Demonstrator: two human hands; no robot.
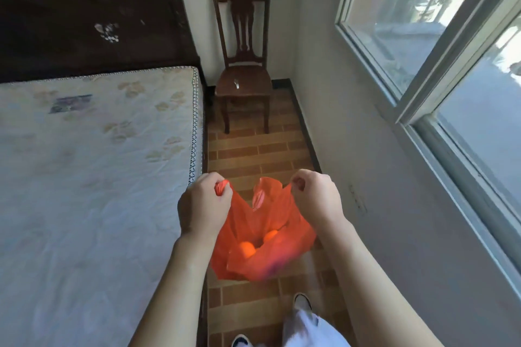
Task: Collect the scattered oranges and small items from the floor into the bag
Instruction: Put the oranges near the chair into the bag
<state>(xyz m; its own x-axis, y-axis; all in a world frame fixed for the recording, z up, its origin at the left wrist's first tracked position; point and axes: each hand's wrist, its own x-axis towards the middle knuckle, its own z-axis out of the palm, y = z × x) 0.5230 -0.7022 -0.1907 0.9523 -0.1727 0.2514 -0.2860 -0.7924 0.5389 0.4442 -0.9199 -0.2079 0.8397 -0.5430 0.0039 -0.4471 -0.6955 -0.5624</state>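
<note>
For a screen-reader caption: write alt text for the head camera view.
A person's left hand and right hand each grip a handle of an orange plastic bag, held open above a brick-patterned floor, with oranges visible inside. A bare mattress lies to the left, a wooden chair stands ahead, and a window is on the right.

Both forearms bare from the bottom edge of the frame up to the wrists; no sleeve, cuff, watch or band visible on either. Left hand (203,204) and right hand (315,197) bare, no gloves, no rings that can be made out. Trousers (307,329) pale, whitish-lavender, loose cut, fabric folded over the right shoe. Shoes: right shoe (302,301) white toe with dark trim; left shoe (241,341) white with dark edging, only the toe in frame.
</note>
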